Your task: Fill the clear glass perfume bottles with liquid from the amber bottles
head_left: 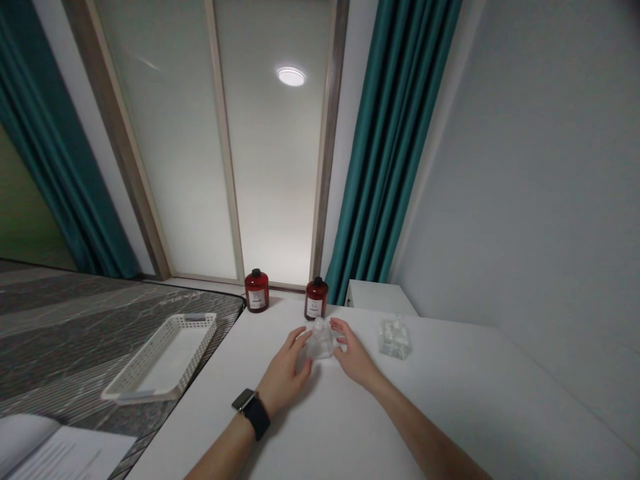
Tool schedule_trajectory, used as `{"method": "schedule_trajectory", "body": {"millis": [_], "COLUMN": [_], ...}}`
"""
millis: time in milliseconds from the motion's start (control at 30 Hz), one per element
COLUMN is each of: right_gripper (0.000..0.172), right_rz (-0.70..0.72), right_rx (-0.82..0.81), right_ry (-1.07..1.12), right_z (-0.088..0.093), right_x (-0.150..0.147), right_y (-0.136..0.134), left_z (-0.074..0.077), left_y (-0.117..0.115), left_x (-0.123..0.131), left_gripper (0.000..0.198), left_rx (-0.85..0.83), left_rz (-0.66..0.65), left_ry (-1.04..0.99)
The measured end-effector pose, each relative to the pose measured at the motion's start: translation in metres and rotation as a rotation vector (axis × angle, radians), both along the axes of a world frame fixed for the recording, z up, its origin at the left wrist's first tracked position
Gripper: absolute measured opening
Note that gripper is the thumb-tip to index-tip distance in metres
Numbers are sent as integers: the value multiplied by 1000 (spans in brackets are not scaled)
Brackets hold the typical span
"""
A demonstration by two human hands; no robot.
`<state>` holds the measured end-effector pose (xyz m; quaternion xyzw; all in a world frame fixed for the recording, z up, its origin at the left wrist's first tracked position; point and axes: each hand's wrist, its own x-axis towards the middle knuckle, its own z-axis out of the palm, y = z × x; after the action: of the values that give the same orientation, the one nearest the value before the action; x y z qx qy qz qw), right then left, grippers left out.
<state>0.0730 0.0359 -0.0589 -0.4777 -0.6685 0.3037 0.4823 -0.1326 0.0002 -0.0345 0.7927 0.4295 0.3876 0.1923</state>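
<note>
nearest in, some papers (60,457) lie at the lower left and a white basket (163,360) sits on the grey patterned surface (75,320), just off the white table (450,413). mid-table, the left hand (285,373), with a dark watch (251,412) on its wrist, and the right hand (353,357) cup a small clear bottle (320,341) from either side, fingers loosely curled and touching it, not clamped tight. a clear crumpled bag (395,337) lies near on the right, and farther back two dark red bottles (257,291) stand before the frosted window (270,167) and teal curtains (395,133).
</note>
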Motion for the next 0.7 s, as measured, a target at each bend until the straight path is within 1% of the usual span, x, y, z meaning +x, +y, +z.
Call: {"method": "schedule_trajectory", "body": {"millis": [67,133,200,267,367,500,700], "right_gripper": [67,69,71,70,65,57,55], "right_rz": [36,38,15,-21,-83,-167,-252], "right_rx": [-7,-15,-24,-31,-26,23,68], "right_ry": [-21,-35,-45,-54,-62,-59,-28], "right_z": [-1,1,2,1,-1,-5,-8], "right_x": [4,10,14,18,20,23,29], "right_y": [-16,-23,-24,-21,-17,-12,0], "left_z": [3,7,9,10,8,5,2], "left_y": [-2,-4,-6,-7,-8,-8,-9], "left_x": [1,2,3,3,3,3,6], "left_gripper": [58,58,50,41,40,37,38], "left_rx": [-20,-38,-50,-56,-54,-15,24], "left_rz": [-59,-128,-186,-215,-200,-183,-199], "left_ry": [-18,-15,27,89,153,186,171]}}
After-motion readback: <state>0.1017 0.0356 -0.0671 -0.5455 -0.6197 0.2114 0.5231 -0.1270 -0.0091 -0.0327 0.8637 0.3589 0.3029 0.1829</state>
